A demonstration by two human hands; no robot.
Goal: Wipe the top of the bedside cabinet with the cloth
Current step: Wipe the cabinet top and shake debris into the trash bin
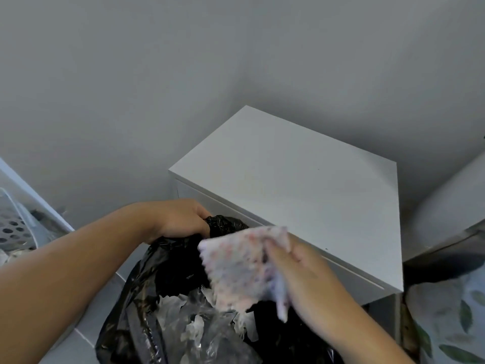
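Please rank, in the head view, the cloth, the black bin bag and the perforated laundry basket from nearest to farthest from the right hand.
1. Cloth: held in the right hand.
2. Black bin bag: just below and left, its rim gripped by the left hand.
3. Perforated laundry basket: far left edge.

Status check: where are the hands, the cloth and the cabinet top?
Left hand gripping rim of black bin bag. Right hand holding patterned cloth over the open bag, off the cabinet. Cabinet top bare, a few dark specks. Nothing blocking it.

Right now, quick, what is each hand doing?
Left hand: closed, gripping the rim of the black bin bag.
Right hand: closed, holding the cloth over the bag.
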